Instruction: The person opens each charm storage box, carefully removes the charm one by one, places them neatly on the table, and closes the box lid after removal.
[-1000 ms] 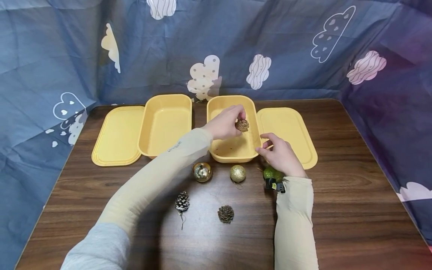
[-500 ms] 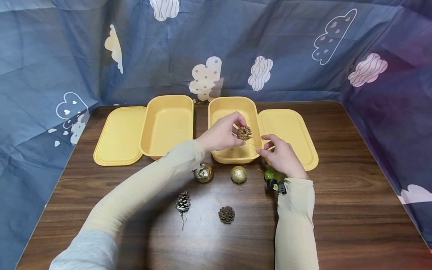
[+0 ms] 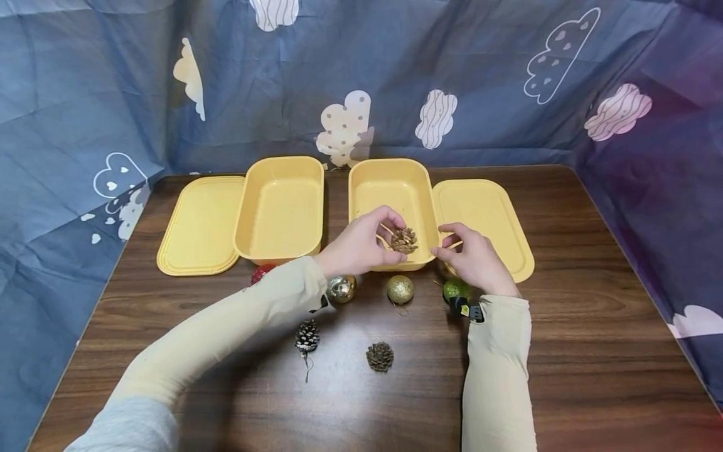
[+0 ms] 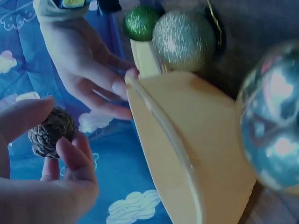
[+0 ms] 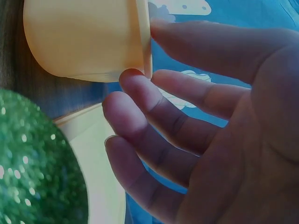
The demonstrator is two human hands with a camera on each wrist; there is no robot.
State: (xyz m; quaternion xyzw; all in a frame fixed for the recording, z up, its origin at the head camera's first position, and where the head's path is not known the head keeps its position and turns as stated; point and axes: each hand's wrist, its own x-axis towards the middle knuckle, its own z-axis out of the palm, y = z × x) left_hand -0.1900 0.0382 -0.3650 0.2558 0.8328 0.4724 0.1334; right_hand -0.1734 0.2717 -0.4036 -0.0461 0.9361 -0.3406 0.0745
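Note:
My left hand (image 3: 358,245) pinches a brown pine cone (image 3: 403,240) between thumb and fingers, over the near end of the right yellow box (image 3: 390,168). Seen from the left wrist, the pine cone (image 4: 53,132) is raised beside the box's rim. My right hand (image 3: 474,258) touches the box's near right corner with thumb and fingertips, its fingers loosely bent. In the right wrist view, the thumb rests against the rim of the box (image 5: 84,37). A green glitter ball (image 3: 455,290) lies under the right wrist.
A second yellow box (image 3: 282,220) stands left, between two flat yellow lids, the left lid (image 3: 198,232) and right lid (image 3: 480,213). Nearer are a gold glitter ball (image 3: 400,289), a shiny ball (image 3: 342,289), a partly hidden red ball (image 3: 262,272), a frosted pine cone (image 3: 307,336) and a brown one (image 3: 380,356).
My left hand has drawn the pine cone back toward me, from the box's middle to its near end. The red ball has come into sight behind the sleeve. My right hand stays at the corner.

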